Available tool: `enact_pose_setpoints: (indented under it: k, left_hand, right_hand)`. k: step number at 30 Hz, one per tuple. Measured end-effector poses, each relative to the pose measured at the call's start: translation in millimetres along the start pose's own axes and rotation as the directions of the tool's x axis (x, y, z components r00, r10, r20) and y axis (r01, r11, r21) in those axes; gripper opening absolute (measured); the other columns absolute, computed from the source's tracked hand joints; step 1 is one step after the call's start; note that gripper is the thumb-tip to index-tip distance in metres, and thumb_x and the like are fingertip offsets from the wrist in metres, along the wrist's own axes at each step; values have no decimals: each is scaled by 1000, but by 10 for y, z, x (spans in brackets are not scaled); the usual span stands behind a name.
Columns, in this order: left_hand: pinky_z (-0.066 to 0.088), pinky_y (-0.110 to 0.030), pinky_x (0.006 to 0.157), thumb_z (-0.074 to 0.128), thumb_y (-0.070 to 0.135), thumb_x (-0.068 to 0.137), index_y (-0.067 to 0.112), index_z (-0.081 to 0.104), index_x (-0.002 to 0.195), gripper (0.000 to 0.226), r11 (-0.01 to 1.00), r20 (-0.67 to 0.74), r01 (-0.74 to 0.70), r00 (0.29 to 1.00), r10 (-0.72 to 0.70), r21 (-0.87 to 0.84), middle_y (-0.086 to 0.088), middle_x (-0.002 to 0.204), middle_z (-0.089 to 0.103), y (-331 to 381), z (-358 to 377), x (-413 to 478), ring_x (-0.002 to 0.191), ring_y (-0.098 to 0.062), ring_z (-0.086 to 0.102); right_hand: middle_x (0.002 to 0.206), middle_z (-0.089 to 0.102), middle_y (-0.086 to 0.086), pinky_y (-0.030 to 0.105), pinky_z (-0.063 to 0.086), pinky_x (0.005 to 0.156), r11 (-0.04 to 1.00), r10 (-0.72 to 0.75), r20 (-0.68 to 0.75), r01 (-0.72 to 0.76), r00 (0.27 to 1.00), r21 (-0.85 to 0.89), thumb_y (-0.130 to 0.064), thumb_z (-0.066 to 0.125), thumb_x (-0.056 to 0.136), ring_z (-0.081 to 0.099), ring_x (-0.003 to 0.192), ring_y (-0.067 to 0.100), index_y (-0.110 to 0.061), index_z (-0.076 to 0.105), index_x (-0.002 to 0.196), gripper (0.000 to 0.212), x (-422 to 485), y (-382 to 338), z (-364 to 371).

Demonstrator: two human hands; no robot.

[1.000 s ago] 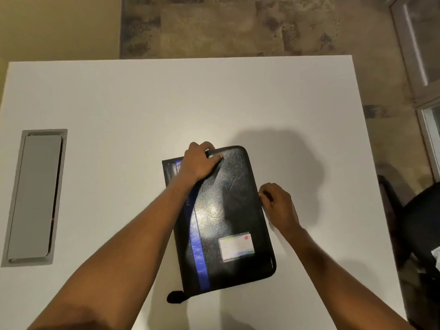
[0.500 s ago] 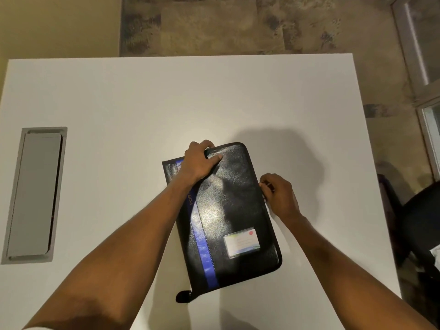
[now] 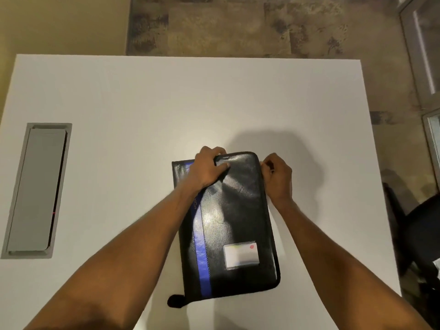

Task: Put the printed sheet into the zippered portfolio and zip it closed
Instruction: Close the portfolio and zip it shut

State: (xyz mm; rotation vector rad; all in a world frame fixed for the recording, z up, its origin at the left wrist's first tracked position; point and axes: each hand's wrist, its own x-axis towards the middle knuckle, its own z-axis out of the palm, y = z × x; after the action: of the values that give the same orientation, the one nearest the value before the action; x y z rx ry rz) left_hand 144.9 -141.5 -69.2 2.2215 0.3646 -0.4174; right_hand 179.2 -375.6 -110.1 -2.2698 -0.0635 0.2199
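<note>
The black portfolio [image 3: 234, 225] lies flat on the white table [image 3: 142, 103]. The left hand [image 3: 209, 169] clamps its far edge, fingers curled over. The right hand [image 3: 277, 173] pinches at the far right corner, probably the zipper pull, though it's hidden.

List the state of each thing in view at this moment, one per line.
Portfolio: flat on the table, cover closed.
Left hand: gripping the portfolio's far edge.
Right hand: pinched at the far right corner; zipper pull hidden.
Desk cable hatch: lid closed.
Card pocket: holds a card.
</note>
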Motion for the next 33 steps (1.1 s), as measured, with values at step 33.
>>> enact_pose_setpoints:
  k: [33]
  left_hand:
    - [37, -59, 107, 57, 15, 93, 13, 62, 124, 31, 993, -116, 109, 988, -103, 50, -11, 141, 41, 287, 327, -9, 127, -32, 45]
  right_hand:
    - [98, 74, -6, 37, 54, 80, 742, -214, 849, 646, 483, -181, -16, 76, 83, 66, 93, 16, -26, 82, 92, 15, 1364, -1267, 787]
